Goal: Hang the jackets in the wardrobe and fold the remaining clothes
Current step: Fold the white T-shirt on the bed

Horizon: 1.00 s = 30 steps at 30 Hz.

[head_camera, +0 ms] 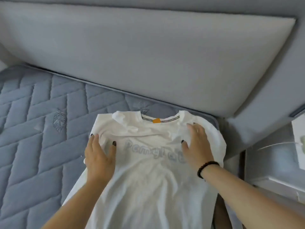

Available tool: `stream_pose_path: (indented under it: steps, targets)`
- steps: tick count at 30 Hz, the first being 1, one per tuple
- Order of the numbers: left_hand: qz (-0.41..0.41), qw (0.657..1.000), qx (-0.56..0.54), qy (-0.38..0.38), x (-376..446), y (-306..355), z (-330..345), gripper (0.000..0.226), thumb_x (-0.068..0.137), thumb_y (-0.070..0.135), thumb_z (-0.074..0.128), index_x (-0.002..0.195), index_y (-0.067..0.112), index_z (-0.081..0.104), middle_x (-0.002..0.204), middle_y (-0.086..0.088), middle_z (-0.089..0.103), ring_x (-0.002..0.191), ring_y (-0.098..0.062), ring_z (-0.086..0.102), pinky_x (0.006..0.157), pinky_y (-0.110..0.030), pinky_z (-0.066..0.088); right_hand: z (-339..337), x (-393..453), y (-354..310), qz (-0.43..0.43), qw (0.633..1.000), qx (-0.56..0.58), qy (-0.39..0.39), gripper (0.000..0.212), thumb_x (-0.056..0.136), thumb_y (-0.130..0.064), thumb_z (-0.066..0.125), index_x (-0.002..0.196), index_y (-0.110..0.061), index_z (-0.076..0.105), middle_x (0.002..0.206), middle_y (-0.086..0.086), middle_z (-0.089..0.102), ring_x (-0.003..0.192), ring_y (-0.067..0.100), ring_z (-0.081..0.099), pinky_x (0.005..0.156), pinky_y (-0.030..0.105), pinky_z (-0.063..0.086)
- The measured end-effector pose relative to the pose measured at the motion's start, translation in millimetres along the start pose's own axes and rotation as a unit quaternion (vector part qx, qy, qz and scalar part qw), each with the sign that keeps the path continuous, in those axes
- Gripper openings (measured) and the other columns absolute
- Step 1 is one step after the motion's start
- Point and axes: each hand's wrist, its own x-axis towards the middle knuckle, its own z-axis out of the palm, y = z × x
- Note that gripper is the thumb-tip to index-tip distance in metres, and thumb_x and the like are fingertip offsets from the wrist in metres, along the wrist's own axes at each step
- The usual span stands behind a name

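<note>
A white T-shirt (148, 179) with pale grey lettering and an orange neck label lies spread on the blue quilted mattress (33, 146), collar toward the headboard. My left hand (99, 156) rests flat on the shirt's left chest area, fingers straight. Near the shirt's right shoulder, my right hand (198, 146) presses flat with fingers spread; a dark bead bracelet sits on its wrist. The shirt's sleeves look tucked or bunched near the shoulders. Its lower hem is out of view.
A grey padded headboard (148, 55) runs along the far side of the mattress. A pale bedside unit (272, 171) with a white object on top stands at the right. The shirt lies close to the mattress's right edge.
</note>
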Motion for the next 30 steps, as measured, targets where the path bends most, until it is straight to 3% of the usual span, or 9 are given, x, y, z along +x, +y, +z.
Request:
stream_pose_path:
  steps: [3,6,7,9,10,12,17,23,30]
  targets:
    - [-0.001,0.998,0.001,-0.067,-85.2,-55.6,19.2,0.064,0.097,0.021,0.053,0.151,0.007,0.022,0.160,-0.008,0.018,0.148,-0.023,0.013,0.119,-0.034,0.011,51.9,-88.6,12.6,-0.059,0.994,-0.022,-0.090,0.059,0.097,-0.023,0.048,0.150,-0.020,0.023,0.159,-0.002,0.007,0.147,0.013,0.003,0.117,0.022,0.007]
    - [0.077,0.988,0.056,-0.121,-156.2,-100.2,18.4,0.061,0.096,0.034,0.046,0.149,0.010,0.025,0.157,-0.002,0.018,0.147,-0.020,0.016,0.119,-0.034,0.013,96.2,-173.8,19.2,-0.078,0.979,-0.050,-0.179,0.059,0.100,-0.032,0.035,0.153,-0.025,0.010,0.158,-0.008,-0.017,0.144,0.009,-0.021,0.115,0.022,-0.011]
    - [0.102,0.981,0.084,-0.139,-175.7,-113.0,14.6,0.061,0.094,0.039,0.039,0.147,0.010,0.030,0.156,-0.004,0.023,0.146,-0.020,0.018,0.117,-0.030,0.013,107.2,-200.7,15.7,-0.084,0.976,-0.067,-0.191,0.060,0.099,-0.031,0.037,0.153,-0.023,0.014,0.158,-0.005,-0.016,0.145,0.011,-0.021,0.117,0.025,-0.010]
    - [0.151,0.961,0.142,-0.182,-207.4,-137.3,2.9,0.061,0.094,0.043,0.030,0.141,0.007,0.043,0.150,-0.012,0.036,0.147,-0.017,0.016,0.115,-0.031,0.013,121.4,-248.8,6.5,-0.082,0.973,-0.078,-0.200,0.059,0.087,-0.028,0.049,0.144,-0.015,0.042,0.158,0.009,0.017,0.147,0.026,0.010,0.118,0.039,0.012]
    - [0.169,0.952,0.167,-0.195,-220.6,-149.7,-4.5,0.059,0.097,0.043,0.026,0.138,0.007,0.047,0.148,-0.014,0.040,0.148,-0.014,0.011,0.115,-0.033,0.014,128.1,-270.8,3.0,-0.102,0.972,-0.086,-0.192,0.057,0.081,-0.028,0.051,0.135,-0.014,0.055,0.151,0.014,0.035,0.141,0.033,0.029,0.111,0.045,0.024]
    - [0.183,0.938,0.201,-0.212,-239.6,-174.2,-21.4,0.061,0.099,0.045,0.019,0.138,0.008,0.049,0.148,-0.015,0.041,0.150,-0.012,0.007,0.115,-0.038,0.016,140.5,-309.5,-0.3,-0.159,0.961,-0.134,-0.180,0.053,0.079,-0.029,0.050,0.127,-0.012,0.063,0.143,0.016,0.047,0.132,0.039,0.043,0.102,0.051,0.032]
    - [0.206,0.916,0.252,-0.235,-280.2,-229.1,-62.3,0.060,0.100,0.047,0.019,0.149,0.017,0.035,0.158,-0.009,0.027,0.147,-0.027,0.022,0.117,-0.047,0.019,161.9,-376.7,12.1,-0.226,0.948,-0.166,-0.154,0.055,0.096,-0.038,0.035,0.140,-0.008,0.048,0.153,0.016,0.033,0.143,0.034,0.026,0.107,0.055,0.026]
    - [0.240,0.919,0.229,-0.211,-296.4,-276.5,-76.0,0.064,0.092,0.042,0.031,0.151,0.016,0.030,0.160,-0.008,0.021,0.147,-0.027,0.021,0.117,-0.049,0.019,178.2,-402.8,13.4,-0.243,0.942,-0.176,-0.148,0.086,0.083,-0.064,0.050,0.148,-0.010,0.034,0.158,0.018,0.018,0.145,0.038,0.016,0.111,0.061,0.020]
    - [0.266,0.925,0.211,-0.169,-296.3,-288.7,-64.3,0.067,0.089,0.040,0.032,0.152,0.017,0.028,0.161,-0.008,0.020,0.148,-0.027,0.018,0.119,-0.048,0.015,180.5,-402.5,13.4,-0.285,0.930,-0.196,-0.122,0.093,0.075,-0.073,0.053,0.146,-0.014,0.039,0.157,0.015,0.023,0.145,0.039,0.015,0.111,0.065,0.017]
